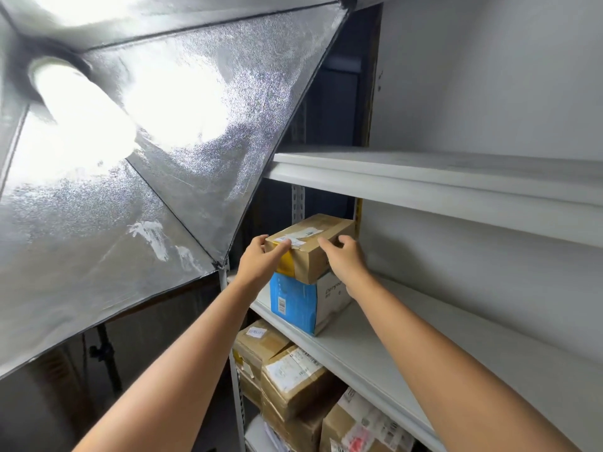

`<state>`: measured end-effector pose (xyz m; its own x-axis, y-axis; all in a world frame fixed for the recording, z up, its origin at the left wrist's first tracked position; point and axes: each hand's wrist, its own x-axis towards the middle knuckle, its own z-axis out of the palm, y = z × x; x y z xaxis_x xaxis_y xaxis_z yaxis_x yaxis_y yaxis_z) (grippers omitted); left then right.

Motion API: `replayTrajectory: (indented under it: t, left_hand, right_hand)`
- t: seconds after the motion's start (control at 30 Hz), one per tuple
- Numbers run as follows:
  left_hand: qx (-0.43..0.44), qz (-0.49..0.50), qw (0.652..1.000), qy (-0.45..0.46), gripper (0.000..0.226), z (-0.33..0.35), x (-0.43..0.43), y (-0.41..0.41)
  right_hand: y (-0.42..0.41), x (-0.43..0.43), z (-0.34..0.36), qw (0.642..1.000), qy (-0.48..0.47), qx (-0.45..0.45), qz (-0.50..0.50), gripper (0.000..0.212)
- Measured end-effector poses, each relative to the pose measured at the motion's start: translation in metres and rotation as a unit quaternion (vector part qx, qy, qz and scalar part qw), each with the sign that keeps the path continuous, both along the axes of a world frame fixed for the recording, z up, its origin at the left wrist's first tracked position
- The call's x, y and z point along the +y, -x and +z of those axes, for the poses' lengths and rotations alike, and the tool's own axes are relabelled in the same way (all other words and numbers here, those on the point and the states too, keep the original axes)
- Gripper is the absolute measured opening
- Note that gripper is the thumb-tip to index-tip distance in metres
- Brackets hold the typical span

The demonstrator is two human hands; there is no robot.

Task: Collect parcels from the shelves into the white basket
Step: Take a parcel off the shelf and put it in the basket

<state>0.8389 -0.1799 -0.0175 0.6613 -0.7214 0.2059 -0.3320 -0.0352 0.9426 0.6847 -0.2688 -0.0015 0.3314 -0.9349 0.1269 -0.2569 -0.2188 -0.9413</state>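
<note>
Pale grey wall [489, 93] backs a white metal shelf [375, 347], and a blue-and-white box [293, 305] stands at its left end. Directly on top of that box lies a brown parcel [313, 252], taped, with white labels on its upper face. Both bare arms reach up to it. The left hand [261, 259] grips the parcel's left end, thumb laid across the top by the label and fingers wrapped round the far side. The right hand [346, 256] holds the right side, fingers curled over the edge. Above the box runs an upper shelf [424, 171]. Below the box, on the lower level, more cardboard parcels [293, 380] are stacked close together. Left of the box hangs a big lit softbox [130, 158], its silver lining glaring
</note>
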Motion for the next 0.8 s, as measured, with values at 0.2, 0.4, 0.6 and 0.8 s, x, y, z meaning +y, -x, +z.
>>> replayTrajectory:
  t: [0.2, 0.4, 0.6, 0.8]
  left_hand:
    - [0.038, -0.013, 0.999, 0.011, 0.084, 0.000, 0.005, -0.004]
    - [0.023, -0.030, 0.999, 0.021, 0.068, -0.005, 0.023, -0.007]
    - [0.013, -0.049, 0.998, 0.043, 0.062, -0.004, 0.054, -0.001]
    - [0.023, -0.041, 0.997, 0.057, 0.052, -0.015, 0.089, 0.008]
  right_hand:
    - [-0.004, -0.001, 0.000, 0.999, -0.016, -0.024, 0.016, 0.068]
    - [-0.005, 0.016, 0.001, 0.999, -0.008, -0.040, 0.035, 0.054]
    - [-0.004, 0.040, -0.002, 0.997, -0.004, -0.062, 0.045, 0.009]
    - [0.006, 0.066, -0.012, 0.995, 0.016, -0.073, 0.070, 0.013]
